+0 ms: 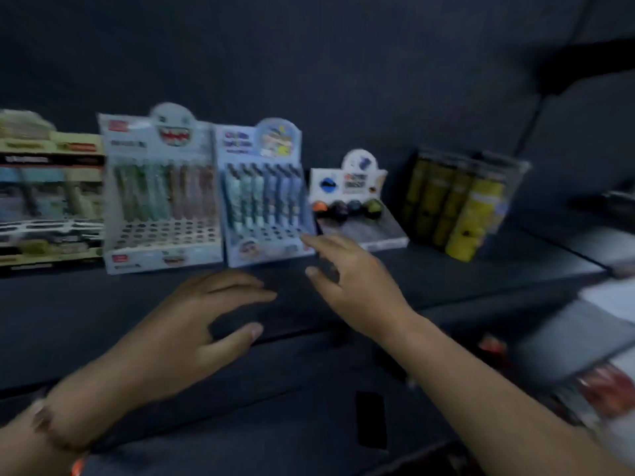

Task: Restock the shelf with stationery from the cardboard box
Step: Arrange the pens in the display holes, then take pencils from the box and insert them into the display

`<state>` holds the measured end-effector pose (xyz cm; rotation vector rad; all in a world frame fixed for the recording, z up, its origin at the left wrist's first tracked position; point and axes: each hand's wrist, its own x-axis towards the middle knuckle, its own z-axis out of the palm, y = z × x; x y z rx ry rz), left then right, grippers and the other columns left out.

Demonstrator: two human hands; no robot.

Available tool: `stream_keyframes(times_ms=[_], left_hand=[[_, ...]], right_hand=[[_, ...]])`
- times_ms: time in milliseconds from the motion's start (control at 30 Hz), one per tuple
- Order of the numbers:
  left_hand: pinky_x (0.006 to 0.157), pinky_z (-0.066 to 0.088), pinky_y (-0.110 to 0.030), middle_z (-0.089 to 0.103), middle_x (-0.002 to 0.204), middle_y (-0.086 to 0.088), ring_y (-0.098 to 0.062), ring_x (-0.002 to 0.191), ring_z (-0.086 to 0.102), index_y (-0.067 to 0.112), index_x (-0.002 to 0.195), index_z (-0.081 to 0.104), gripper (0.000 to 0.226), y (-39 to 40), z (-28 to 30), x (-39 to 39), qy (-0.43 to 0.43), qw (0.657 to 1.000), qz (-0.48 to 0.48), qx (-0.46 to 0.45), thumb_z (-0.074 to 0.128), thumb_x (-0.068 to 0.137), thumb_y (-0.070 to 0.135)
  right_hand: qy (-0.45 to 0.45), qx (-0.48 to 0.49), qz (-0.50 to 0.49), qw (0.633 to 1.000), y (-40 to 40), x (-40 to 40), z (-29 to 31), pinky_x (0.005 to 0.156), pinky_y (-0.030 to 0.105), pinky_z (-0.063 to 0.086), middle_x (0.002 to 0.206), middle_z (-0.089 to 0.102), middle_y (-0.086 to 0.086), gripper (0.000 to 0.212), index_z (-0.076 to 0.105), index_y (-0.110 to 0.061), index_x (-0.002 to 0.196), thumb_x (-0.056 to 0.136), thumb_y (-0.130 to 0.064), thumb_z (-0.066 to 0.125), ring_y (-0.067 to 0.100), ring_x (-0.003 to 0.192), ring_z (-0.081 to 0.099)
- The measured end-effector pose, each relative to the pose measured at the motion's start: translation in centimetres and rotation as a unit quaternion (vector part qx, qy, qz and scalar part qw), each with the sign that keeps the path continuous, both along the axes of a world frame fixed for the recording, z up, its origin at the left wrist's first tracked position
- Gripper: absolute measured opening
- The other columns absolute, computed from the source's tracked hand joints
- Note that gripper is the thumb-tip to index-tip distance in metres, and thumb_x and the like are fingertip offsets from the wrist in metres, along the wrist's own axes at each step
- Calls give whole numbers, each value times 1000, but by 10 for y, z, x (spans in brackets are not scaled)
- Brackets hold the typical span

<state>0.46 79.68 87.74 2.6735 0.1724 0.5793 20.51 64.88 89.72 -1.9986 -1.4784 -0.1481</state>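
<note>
A dark shelf (446,269) carries a row of stationery displays. A blue pen display box (264,197) stands in the middle, with a white pen display box with a toothy face (161,194) to its left. My right hand (354,283) is open, its fingertips at the blue box's lower right corner. My left hand (202,317) hovers open over the shelf's front edge, holding nothing. The picture is blurred. No cardboard box is in view.
A small white display with round coloured items (357,204) and a clear pack of yellow tubes (457,204) stand to the right. A green and black display (48,201) is at the far left. Blurred red and white goods (601,383) lie at the lower right.
</note>
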Motion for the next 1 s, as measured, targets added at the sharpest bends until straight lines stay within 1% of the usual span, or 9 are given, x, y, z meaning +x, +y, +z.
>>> stream_keyframes(times_ms=[67,133,200,333,467,600,667,833,1000], left_hand=[[96,36,-7,47,131,38,14,123,43,57,122,56,38,-44,-20,0,-8,997,-68,-34,47,87,66],[95,41,-13,51,130,34,10,123,47,55,122,58,34,-91,-49,4,11,990,-132,-47,49,90,61],[94,41,-16,50,130,35,8,124,47,55,123,58,34,-140,-84,11,58,977,-195,-70,48,91,62],[98,35,-13,41,130,41,14,125,38,56,122,55,39,-244,-162,28,154,934,-293,-134,39,88,69],[92,36,-5,46,125,36,15,123,38,49,123,58,30,-355,-230,29,251,883,-353,-179,56,93,49],[91,32,-1,48,119,34,17,113,43,47,121,58,27,-479,-276,22,325,827,-437,-141,59,94,42],[93,34,-4,49,120,33,13,113,46,47,123,57,29,-540,-294,19,362,795,-476,-103,57,94,45],[90,29,-2,50,121,28,7,114,47,43,127,57,32,-703,-349,14,402,752,-523,1,57,95,42],[90,36,-14,50,123,21,-2,114,49,38,129,56,32,-860,-462,2,463,730,-502,24,55,98,33]], right_hand=[[-20,-8,-53,998,-69,-5,-17,99,16,39,136,53,-13,40,54,-30,137,97,-31,57,3,122,48],[4,-23,-122,992,-139,-15,-45,100,12,35,133,55,-13,35,61,-28,130,95,-30,59,1,123,48],[49,-42,-193,979,-211,-32,-80,103,13,35,133,54,-14,31,65,-30,124,94,-31,60,1,124,48],[180,-98,-338,919,-347,-92,-155,90,-6,24,130,46,-28,26,64,-40,120,95,-34,60,-13,117,40],[298,-130,-479,815,-474,-169,-217,102,16,34,124,53,-18,27,66,-34,118,93,-24,62,1,117,49],[377,-120,-591,703,-592,-248,-265,87,8,35,110,57,-21,27,68,-31,115,91,-18,65,6,108,57],[418,-111,-627,648,-644,-282,-289,85,13,40,111,57,-19,28,67,-31,117,92,-20,65,6,105,58],[476,-72,-659,578,-787,-329,-362,86,16,45,115,58,-11,31,65,-26,124,93,-21,62,6,102,58],[534,-60,-658,528,-946,-344,-478,90,29,50,117,57,-11,32,61,-27,127,96,-21,57,9,103,58]])
